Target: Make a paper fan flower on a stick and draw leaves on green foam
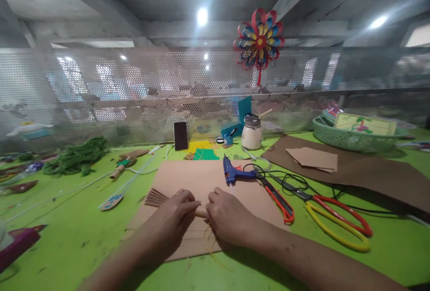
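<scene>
My left hand (pixel 178 212) and my right hand (pixel 228 214) are close together over a large sheet of brown kraft paper (pixel 191 172). Between them is a small brown paper roll (pixel 200 212), with the fingers of both hands closed on it. Brown paper slats or pleats (pixel 155 197) fan out at the left of my left hand; whether they join the roll is hidden. Thin yellow strands (pixel 211 241) hang down beside my right hand. A blue glue gun (pixel 233 172) lies on the sheet, beyond my right hand.
A red-handled cutter (pixel 278 201) and large scissors (pixel 336 219) lie at right, among black cord. Behind stand a lidded jar (pixel 251 133), a dark phone-like block (pixel 180 136) and a green basket (pixel 356 141). Green strands (pixel 79 154) lie at left on the green table (pixel 77 237).
</scene>
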`<act>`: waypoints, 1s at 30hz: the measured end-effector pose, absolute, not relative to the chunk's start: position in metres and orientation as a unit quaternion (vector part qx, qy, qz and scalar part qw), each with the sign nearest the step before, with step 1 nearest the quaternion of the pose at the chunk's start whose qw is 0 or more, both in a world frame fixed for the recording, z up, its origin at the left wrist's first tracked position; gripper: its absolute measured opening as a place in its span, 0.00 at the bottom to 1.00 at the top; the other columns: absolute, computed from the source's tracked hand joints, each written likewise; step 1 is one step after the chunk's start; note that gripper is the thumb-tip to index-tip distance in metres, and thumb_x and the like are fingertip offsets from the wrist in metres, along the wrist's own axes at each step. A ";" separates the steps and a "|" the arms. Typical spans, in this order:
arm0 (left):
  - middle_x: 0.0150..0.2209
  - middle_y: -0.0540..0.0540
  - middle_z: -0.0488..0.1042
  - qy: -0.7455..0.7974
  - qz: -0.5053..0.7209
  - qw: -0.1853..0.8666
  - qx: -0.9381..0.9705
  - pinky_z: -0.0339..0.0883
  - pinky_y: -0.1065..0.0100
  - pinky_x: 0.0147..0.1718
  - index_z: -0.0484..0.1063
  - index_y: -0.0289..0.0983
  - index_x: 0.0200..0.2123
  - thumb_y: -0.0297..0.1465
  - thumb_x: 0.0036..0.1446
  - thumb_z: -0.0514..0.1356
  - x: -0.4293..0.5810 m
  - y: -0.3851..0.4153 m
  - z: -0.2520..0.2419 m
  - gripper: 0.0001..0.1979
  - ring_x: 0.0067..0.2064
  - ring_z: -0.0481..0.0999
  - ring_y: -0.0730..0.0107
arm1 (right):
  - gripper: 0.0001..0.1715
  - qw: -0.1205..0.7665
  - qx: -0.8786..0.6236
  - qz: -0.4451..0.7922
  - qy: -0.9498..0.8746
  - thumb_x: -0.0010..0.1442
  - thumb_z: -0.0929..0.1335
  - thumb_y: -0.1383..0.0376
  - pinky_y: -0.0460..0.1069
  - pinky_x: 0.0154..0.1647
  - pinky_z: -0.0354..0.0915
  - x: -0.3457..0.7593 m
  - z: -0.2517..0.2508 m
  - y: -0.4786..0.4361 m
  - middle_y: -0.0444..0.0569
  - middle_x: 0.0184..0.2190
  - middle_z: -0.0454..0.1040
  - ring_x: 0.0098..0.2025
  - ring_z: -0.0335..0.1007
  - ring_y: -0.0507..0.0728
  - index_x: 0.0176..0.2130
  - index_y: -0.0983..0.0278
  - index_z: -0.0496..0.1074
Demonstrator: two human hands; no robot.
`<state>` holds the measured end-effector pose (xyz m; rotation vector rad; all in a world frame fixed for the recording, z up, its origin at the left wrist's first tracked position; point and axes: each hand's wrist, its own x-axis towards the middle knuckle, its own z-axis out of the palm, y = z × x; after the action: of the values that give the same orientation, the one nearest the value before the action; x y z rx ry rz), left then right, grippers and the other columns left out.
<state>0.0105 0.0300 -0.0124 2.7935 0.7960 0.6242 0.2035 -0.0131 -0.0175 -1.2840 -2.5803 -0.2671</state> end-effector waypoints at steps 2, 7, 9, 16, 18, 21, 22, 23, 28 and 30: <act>0.37 0.43 0.71 0.269 0.211 0.088 0.936 0.64 0.65 0.38 0.76 0.39 0.39 0.34 0.69 0.46 0.010 0.029 -0.013 0.18 0.38 0.69 0.65 | 0.08 0.121 -0.436 -0.092 -0.887 0.62 0.65 0.70 0.53 0.36 0.56 0.203 -0.017 -0.013 0.54 0.30 0.75 0.38 0.64 0.61 0.36 0.66 0.74; 0.37 0.43 0.70 0.283 0.213 0.089 0.931 0.64 0.65 0.39 0.74 0.39 0.36 0.34 0.69 0.47 0.010 0.030 -0.018 0.17 0.37 0.69 0.65 | 0.06 0.118 -0.420 -0.100 -0.894 0.62 0.66 0.68 0.54 0.37 0.57 0.202 -0.019 -0.012 0.53 0.30 0.76 0.37 0.65 0.61 0.37 0.65 0.73; 0.37 0.43 0.70 0.289 0.214 0.088 0.929 0.64 0.65 0.38 0.74 0.39 0.35 0.34 0.69 0.47 0.009 0.032 -0.021 0.17 0.37 0.69 0.65 | 0.06 0.120 -0.420 -0.105 -0.893 0.62 0.65 0.68 0.54 0.37 0.57 0.202 -0.022 -0.011 0.53 0.31 0.76 0.37 0.65 0.61 0.37 0.65 0.73; 0.40 0.44 0.68 0.310 0.182 0.115 0.926 0.62 0.64 0.40 0.71 0.40 0.38 0.34 0.70 0.45 0.008 0.031 -0.020 0.16 0.40 0.69 0.64 | 0.05 0.121 -0.439 -0.104 -0.884 0.61 0.66 0.68 0.53 0.36 0.58 0.200 -0.026 -0.007 0.53 0.31 0.74 0.37 0.65 0.60 0.34 0.66 0.73; 0.39 0.44 0.68 0.315 0.184 0.118 0.924 0.62 0.64 0.40 0.70 0.39 0.37 0.35 0.70 0.45 0.009 0.029 -0.019 0.16 0.40 0.69 0.64 | 0.06 0.126 -0.449 -0.099 -0.879 0.60 0.66 0.69 0.53 0.36 0.58 0.200 -0.025 -0.008 0.55 0.32 0.74 0.37 0.65 0.60 0.33 0.67 0.73; 0.39 0.43 0.68 0.322 0.185 0.120 0.921 0.62 0.63 0.40 0.71 0.39 0.36 0.35 0.70 0.45 0.009 0.027 -0.018 0.16 0.40 0.68 0.64 | 0.06 0.135 -0.453 -0.089 -0.877 0.60 0.65 0.70 0.53 0.35 0.58 0.200 -0.025 -0.010 0.54 0.32 0.74 0.37 0.64 0.60 0.34 0.66 0.74; 0.39 0.44 0.68 0.323 0.187 0.120 0.920 0.62 0.63 0.40 0.71 0.39 0.36 0.35 0.70 0.45 0.010 0.027 -0.017 0.16 0.40 0.68 0.64 | 0.06 0.137 -0.453 -0.085 -0.877 0.60 0.66 0.71 0.53 0.35 0.58 0.200 -0.025 -0.010 0.53 0.31 0.73 0.37 0.64 0.60 0.35 0.65 0.74; 0.39 0.44 0.68 0.324 0.188 0.120 0.919 0.61 0.63 0.40 0.71 0.39 0.36 0.34 0.70 0.45 0.010 0.026 -0.018 0.16 0.40 0.68 0.64 | 0.06 0.139 -0.454 -0.082 -0.876 0.59 0.66 0.71 0.52 0.35 0.58 0.200 -0.025 -0.011 0.53 0.31 0.73 0.37 0.64 0.60 0.35 0.65 0.74; 0.39 0.44 0.68 0.319 0.198 0.119 0.919 0.61 0.63 0.40 0.72 0.39 0.37 0.33 0.70 0.45 0.009 0.027 -0.020 0.16 0.40 0.68 0.64 | 0.06 0.147 -0.472 -0.072 -0.866 0.59 0.66 0.72 0.52 0.35 0.58 0.200 -0.025 -0.013 0.54 0.33 0.73 0.38 0.64 0.60 0.35 0.65 0.74; 0.39 0.44 0.68 0.323 0.194 0.117 0.919 0.61 0.62 0.41 0.72 0.39 0.37 0.33 0.70 0.45 0.008 0.027 -0.020 0.16 0.41 0.68 0.64 | 0.06 0.145 -0.476 -0.069 -0.865 0.60 0.66 0.71 0.52 0.35 0.58 0.200 -0.026 -0.013 0.54 0.33 0.73 0.38 0.64 0.60 0.34 0.66 0.74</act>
<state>0.0084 0.0269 -0.0198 2.6896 0.9463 0.5692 0.1996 -0.0129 -0.0257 -1.3710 -2.4911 -0.1986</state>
